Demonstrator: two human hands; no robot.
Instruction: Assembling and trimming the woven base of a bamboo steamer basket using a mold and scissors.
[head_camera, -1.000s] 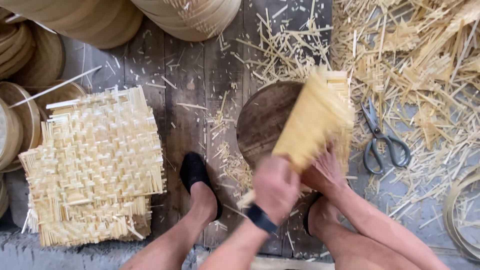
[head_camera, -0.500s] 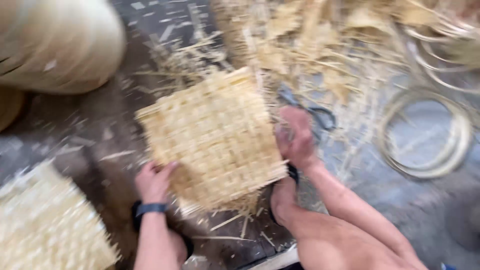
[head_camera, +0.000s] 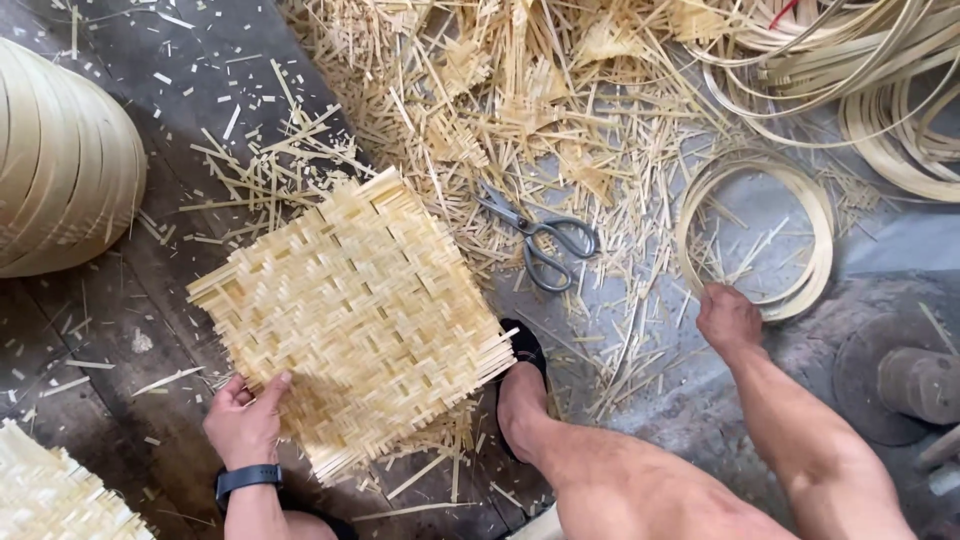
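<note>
The left hand (head_camera: 245, 425) grips the light, springy woven bamboo mat (head_camera: 355, 315) by its frayed near edge, while the right hand (head_camera: 728, 318) closes on a bamboo hoop (head_camera: 800, 290).

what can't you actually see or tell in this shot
- Right hand: fingers curl under at the bamboo ring; grip unclear, head view.
- Left hand: fingertips hidden under the woven bamboo mat.
- Second woven mat: cut off by the bottom-left edge.
- Stacked hoops: cut off at the left edge.
</note>
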